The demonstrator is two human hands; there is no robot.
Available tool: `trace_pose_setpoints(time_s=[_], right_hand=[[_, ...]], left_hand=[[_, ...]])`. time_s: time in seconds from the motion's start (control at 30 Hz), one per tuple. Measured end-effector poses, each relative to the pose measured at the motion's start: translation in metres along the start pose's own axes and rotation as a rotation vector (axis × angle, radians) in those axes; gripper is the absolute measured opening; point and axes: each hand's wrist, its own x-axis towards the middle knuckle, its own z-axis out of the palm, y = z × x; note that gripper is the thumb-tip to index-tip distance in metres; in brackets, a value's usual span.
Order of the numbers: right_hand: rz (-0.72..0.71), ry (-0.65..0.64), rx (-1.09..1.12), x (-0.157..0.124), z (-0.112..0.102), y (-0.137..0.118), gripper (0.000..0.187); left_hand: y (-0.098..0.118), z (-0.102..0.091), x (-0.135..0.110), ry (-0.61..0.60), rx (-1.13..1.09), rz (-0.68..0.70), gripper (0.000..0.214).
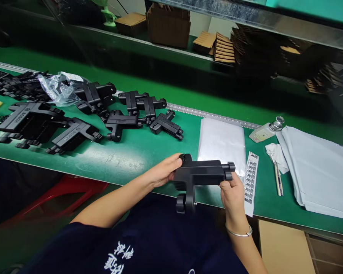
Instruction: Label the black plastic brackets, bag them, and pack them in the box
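Grip: The left hand point(166, 172) grasps one end of a black bracket point(201, 173) and the right hand point(232, 192) its knobbed end, apparently to keep it balanced.
Bracket: Held just in front of the plastic-sheet stack point(221, 139), hiding part of its near edge.
Label strip point(249, 184): Lies just right of the stack, seemingly for easy reach.
Other brackets point(123, 122): Rest left of the stack, perhaps grouped to leave working room.
Cardboard boxes point(168, 26): Stand well beyond the stack, likely kept out of the way.

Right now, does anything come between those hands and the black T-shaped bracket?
Nothing visible does: the left hand directly holds one end of the black T-shaped bracket, the right hand the end with two small knobs.
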Motion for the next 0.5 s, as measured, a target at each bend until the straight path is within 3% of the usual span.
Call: trace_pose_setpoints(time_s=[0.1,0.23,0.37,0.5], right_hand=[[0.028,-0.007,0.062,0.004,0.012,-0.005,0.052],[0.066,0.019,0.05,0.006,0.022,-0.006,0.051],[0.07,0.017,0.018,0.006,0.024,-0.009,0.05],[-0.017,0.014,-0.116,0.0,0.031,-0.017,0.05]], left_hand=[[-0.014,-0.004,0.003,0.03,-0.147,-0.173,0.051],[-0.021,-0.006,0.003,0.078,-0.212,-0.297,0.046],[-0.017,-0.01,0.002,0.086,-0.211,-0.305,0.044],[-0.009,-0.019,0.008,0.065,-0.194,-0.257,0.044]])
